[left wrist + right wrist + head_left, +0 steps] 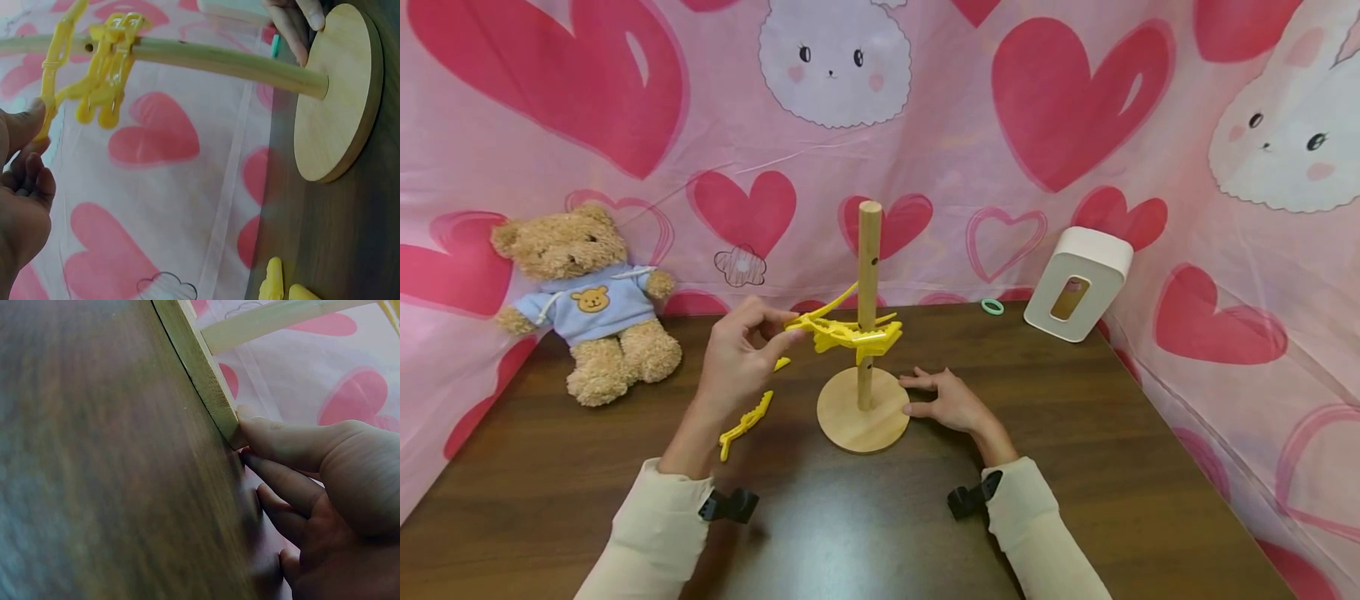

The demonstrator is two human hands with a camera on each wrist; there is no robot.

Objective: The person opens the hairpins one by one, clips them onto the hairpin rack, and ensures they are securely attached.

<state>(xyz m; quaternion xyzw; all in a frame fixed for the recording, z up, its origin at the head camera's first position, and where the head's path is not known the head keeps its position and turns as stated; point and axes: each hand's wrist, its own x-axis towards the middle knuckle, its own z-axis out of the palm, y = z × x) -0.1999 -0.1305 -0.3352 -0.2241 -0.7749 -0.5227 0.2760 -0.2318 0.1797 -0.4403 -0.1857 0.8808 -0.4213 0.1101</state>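
Yellow, slender plastic clip (53, 64) pinched by left hand (741, 354) at round wooden pole (868, 287); relaxed right hand (951, 402) should steady its pale disc base (850, 423).

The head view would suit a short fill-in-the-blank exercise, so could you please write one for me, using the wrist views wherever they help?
1. The left hand pinches a plastic piece whose colour is ____.
2. The hand touching the edge of the round base is the person's ____ hand.
3. The base and the upright post are both made of ____.
4. The teddy bear wears a top that is light ____.

Missing words: yellow; right; wood; blue.
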